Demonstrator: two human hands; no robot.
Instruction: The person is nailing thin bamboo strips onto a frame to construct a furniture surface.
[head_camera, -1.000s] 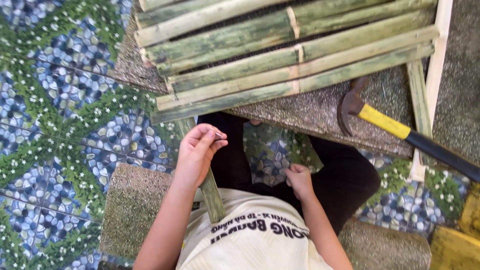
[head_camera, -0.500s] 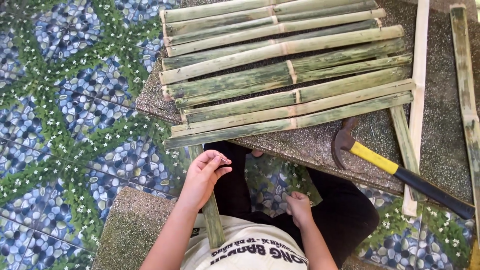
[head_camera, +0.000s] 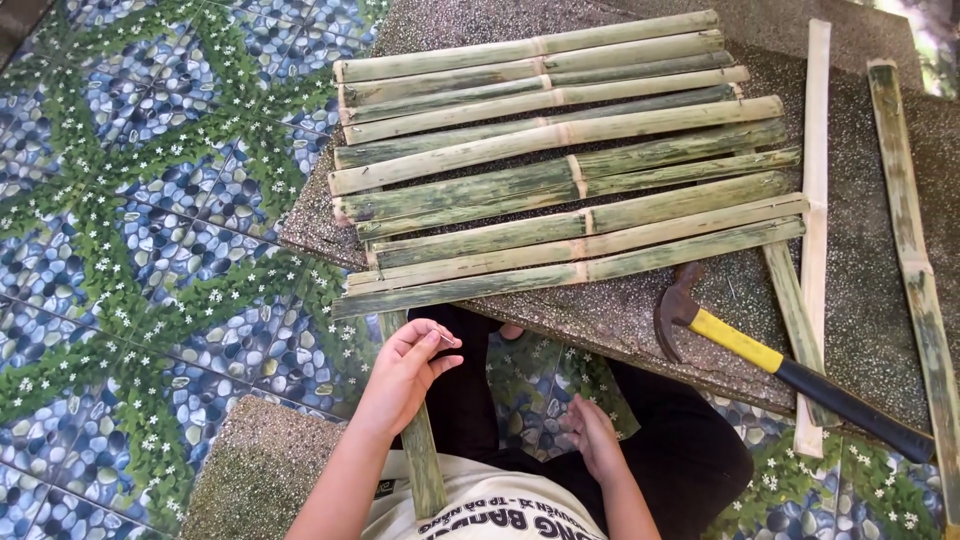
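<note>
My left hand (head_camera: 405, 372) is raised in front of me, pinching a small metal nail (head_camera: 445, 339) between thumb and fingertips. It hovers just below the near edge of a panel of green bamboo slats (head_camera: 560, 170) lying on a speckled stone slab (head_camera: 620, 310). A bamboo crosspiece (head_camera: 420, 450) runs from under the panel toward my lap. My right hand (head_camera: 595, 440) rests low on my dark trousers, fingers loosely curled, and I cannot see anything in it. A claw hammer (head_camera: 770, 362) with a yellow and black handle lies on the slab to the right.
Loose bamboo strips (head_camera: 905, 230) and a pale wooden strip (head_camera: 815, 200) lie at the right of the slab. A stone seat (head_camera: 260, 470) is under me. The floor (head_camera: 150, 250) has blue pebble and green leaf patterned tiles.
The view has tilted up, showing more of the bamboo panel and slab. My left hand keeps hold of the nail; my right hand has shifted slightly lower on my lap.
</note>
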